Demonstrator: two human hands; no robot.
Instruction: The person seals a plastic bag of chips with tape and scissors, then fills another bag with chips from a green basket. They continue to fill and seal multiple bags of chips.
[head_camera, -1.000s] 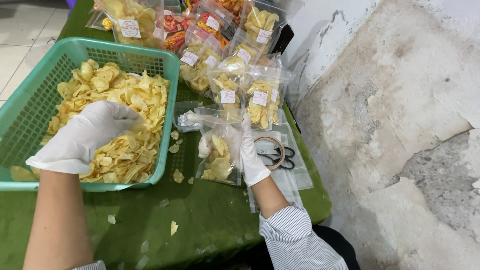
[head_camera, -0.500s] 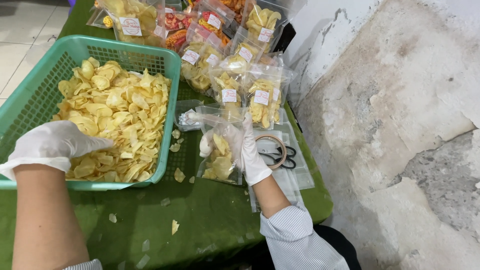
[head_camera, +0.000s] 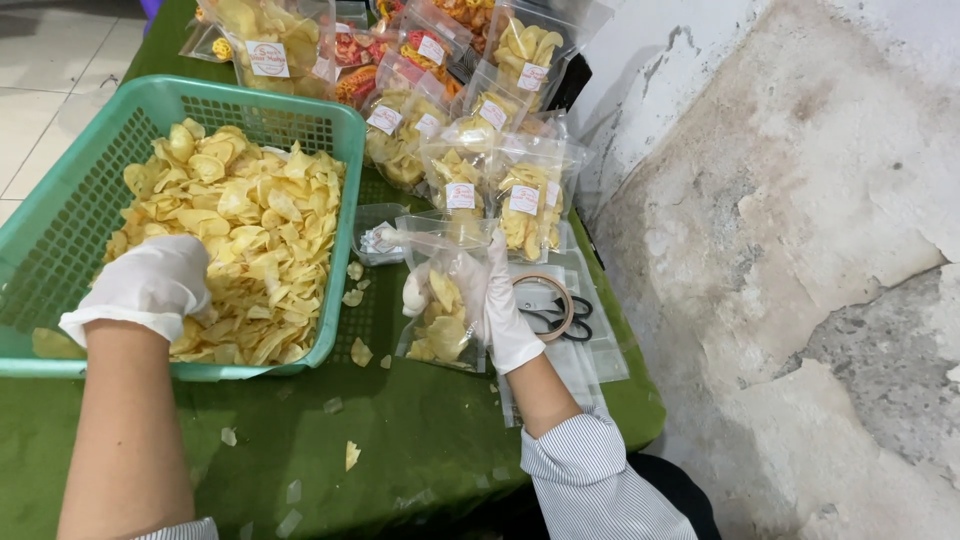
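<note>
Two gloved hands work here: the left hand is closed on a handful of chips inside the green basket, and the right hand grips the clear bag upright beside it. Better to keep the bag mouth wide and near the basket, so fewer chips fall on the green cloth.

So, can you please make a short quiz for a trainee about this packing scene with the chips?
1. True or false: the right hand holds a clear bag partly filled with chips.
2. Where does the left hand rest?
A. on the scissors
B. in the green basket, on the chips
C. on the wall
3. Fill in: a roll of tape lies just beside the ____ hand.

Key: 1 true; 2 B; 3 right.
</note>
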